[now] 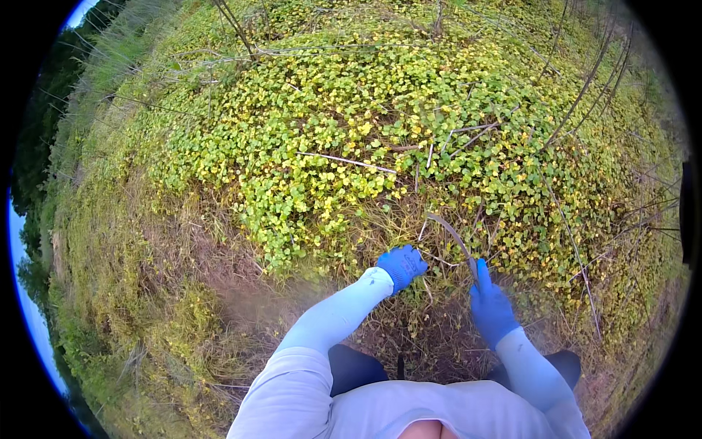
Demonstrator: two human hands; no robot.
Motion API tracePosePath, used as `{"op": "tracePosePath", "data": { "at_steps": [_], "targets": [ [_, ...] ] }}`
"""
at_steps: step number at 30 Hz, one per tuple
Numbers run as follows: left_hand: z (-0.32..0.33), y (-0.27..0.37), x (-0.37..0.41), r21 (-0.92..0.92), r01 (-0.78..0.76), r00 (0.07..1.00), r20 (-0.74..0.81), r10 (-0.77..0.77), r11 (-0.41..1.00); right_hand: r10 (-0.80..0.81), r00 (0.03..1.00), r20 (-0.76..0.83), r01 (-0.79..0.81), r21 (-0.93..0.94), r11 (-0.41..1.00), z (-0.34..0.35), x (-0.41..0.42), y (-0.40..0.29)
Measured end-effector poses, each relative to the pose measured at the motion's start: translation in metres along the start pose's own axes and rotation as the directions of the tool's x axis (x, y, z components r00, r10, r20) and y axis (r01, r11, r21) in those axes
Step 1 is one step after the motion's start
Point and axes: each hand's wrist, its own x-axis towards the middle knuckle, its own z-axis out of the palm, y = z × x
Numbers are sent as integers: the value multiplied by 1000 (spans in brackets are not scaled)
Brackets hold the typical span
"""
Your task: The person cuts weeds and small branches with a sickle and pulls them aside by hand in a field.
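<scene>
My right hand (492,307), in a blue work glove, grips the handle end of a sickle (454,233). Its narrow curved blade reaches forward and arcs to the left, with the tip low among the stems. My left hand (403,267), in a matching glove, is curled into a fist to the left of the blade, apart from it. Thin plant stems (428,291) show beside that fist and seem to pass into it; the fingers' inner side is hidden. Just ahead of both hands grow low leafy plants (329,181) with green and yellow leaves.
Dry stalks lie across the foliage, among them a pale stick (346,162) and a forked brown twig (477,134). Tall bare stems (587,88) rise at the right. Brown soil with plant litter (241,285) lies at the left. My knees (356,369) are bent below my arms.
</scene>
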Motion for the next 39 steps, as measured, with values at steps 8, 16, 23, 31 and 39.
{"op": "tracePosePath", "data": {
  "at_steps": [8,16,23,31,39],
  "targets": [
    [37,-12,-98,-538,-119,944,-321,-73,834,58,955,290,-63,6,998,1,-90,39],
    [-8,-55,-186,-735,202,608,-424,-671,647,97,947,305,-313,817,484,-33,-45,-18],
    [-43,-12,-89,135,313,905,-344,-252,940,92,911,401,-394,784,480,14,-48,-15],
    [-29,-51,-35,123,257,931,-299,-211,959,199,939,281,-344,787,512,23,-44,-8],
    [16,-65,-45,-273,123,658,-697,-284,954,73,961,266,-270,852,449,44,24,-33]
  ]
}}
